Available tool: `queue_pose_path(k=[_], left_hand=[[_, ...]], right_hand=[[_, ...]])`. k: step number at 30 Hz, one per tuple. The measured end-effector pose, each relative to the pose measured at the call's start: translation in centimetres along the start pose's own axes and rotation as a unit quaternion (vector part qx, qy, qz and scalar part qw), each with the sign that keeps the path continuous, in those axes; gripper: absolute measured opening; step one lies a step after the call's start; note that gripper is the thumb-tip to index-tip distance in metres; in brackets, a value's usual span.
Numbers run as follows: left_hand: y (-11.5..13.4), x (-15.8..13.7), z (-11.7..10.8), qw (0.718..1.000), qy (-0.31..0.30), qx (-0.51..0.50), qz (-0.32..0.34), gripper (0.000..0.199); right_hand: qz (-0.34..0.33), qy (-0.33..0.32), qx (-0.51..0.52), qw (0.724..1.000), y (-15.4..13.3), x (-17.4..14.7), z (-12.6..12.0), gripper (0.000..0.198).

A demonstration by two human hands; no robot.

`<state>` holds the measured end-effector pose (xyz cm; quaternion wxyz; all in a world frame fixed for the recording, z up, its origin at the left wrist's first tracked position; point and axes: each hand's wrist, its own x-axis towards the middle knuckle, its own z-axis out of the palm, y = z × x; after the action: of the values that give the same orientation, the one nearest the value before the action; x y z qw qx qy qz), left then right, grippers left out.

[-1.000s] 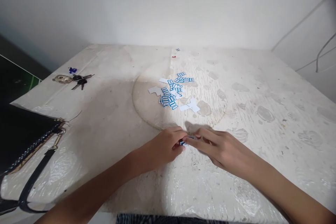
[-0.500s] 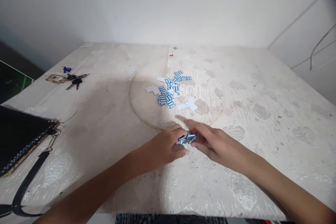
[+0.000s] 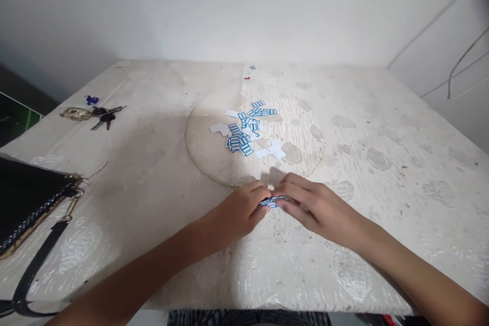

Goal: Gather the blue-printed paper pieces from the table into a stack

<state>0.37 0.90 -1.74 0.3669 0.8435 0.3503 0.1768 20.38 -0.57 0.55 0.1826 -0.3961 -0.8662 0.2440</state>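
Between my two hands is a small stack of blue-and-white paper pieces [image 3: 270,203], held just above or on the table near its front middle; the gap cannot be told. The fingers and thumb of my left hand [image 3: 241,211] are closed on the stack's left end. My right hand [image 3: 318,200] pinches its right end, fingertips over the top and thumb at the near side. Beyond the hands lies a loose pile of similar blue-edged paper pieces [image 3: 240,137], several overlapping, some with plain white backs up. A white cut-out piece [image 3: 276,148] rests at the pile's right.
Keys [image 3: 105,113] with a fob and a purple scrap [image 3: 92,100] lie at the left on the covered table [image 3: 153,188]. A black bag [image 3: 30,198] with its strap sits at the left edge. Small red scrap [image 3: 247,78] at the back; cables [image 3: 454,71] hang on the right wall.
My right index finger, stretched out before, has bent in onto the stack. My left thumb has come up against it, and the stack looks flatter. The view has shifted slightly.
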Motion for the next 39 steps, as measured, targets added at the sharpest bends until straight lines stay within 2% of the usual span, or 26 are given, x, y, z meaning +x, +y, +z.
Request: queue_pose_path(k=[5,10,15,19,23,26,31,39], left_hand=[[-0.1,0.0,0.2,1.000,0.001,0.007,0.000,0.015],[-0.2,0.0,0.2,1.000,0.005,0.008,-0.001,0.016],[0.0,0.1,-0.1,1.000,-0.006,0.012,-0.021,0.012],[0.5,0.2,-0.4,1.000,-0.008,0.005,-0.026,0.013],[0.5,0.2,-0.4,1.000,-0.005,-0.002,-0.024,0.016],[0.3,0.2,-0.2,1.000,0.003,-0.001,-0.021,0.016],[0.1,0.2,0.2,1.000,0.018,0.002,-0.018,0.014],[0.4,0.0,0.3,0.999,0.016,0.039,-0.004,0.012]], right_hand=[[-0.007,0.028,0.029,0.999,0.2,0.0,0.0,0.020],[0.004,0.001,0.093,0.996,0.3,-0.1,-0.8,0.020],[0.063,-0.003,0.168,0.984,1.1,0.2,-0.6,0.010],[0.079,-0.006,0.163,0.983,1.4,0.2,-0.6,0.004],[0.088,-0.045,0.155,0.983,1.0,0.0,-1.1,0.021],[0.058,-0.069,0.156,0.984,0.7,0.1,-0.9,0.021],[0.033,-0.053,0.148,0.987,0.6,0.2,-0.1,0.030],[0.035,-0.029,0.102,0.994,0.6,0.3,0.2,0.014]])
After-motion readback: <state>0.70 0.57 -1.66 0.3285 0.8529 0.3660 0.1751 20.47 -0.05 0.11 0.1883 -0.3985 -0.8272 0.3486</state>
